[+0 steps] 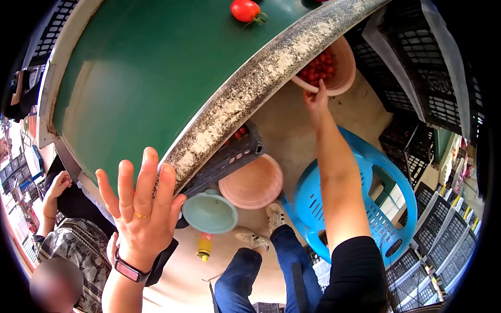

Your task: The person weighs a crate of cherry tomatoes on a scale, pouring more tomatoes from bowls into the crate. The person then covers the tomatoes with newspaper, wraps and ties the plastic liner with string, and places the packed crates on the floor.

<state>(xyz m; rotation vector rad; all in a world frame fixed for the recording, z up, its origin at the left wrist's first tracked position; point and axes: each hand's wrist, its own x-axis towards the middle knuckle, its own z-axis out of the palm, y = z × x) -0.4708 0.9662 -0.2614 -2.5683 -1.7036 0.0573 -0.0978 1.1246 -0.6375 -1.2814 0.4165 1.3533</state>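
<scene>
My left hand (143,224) is raised with its fingers spread, holding nothing. It wears a ring and a wristband, and its fingertips are near the worn edge (224,107) of the green conveyor belt (146,88). Farther off, at the upper right, my right hand (316,99) grips the near rim of a pink basin (345,68). Inside that basin lie many small red tomatoes (322,65); the belt's edge hides its left part. A larger red tomato (244,10) with a green stem rests on the belt at the top.
Below the belt are a dark crate (224,164) with red fruit, another pink basin (251,182), a pale green basin (210,213) and a yellow bottle (205,246). A blue plastic chair (308,193) stands beside my legs. Another person (78,242) is at left; black crates (428,68) stack at right.
</scene>
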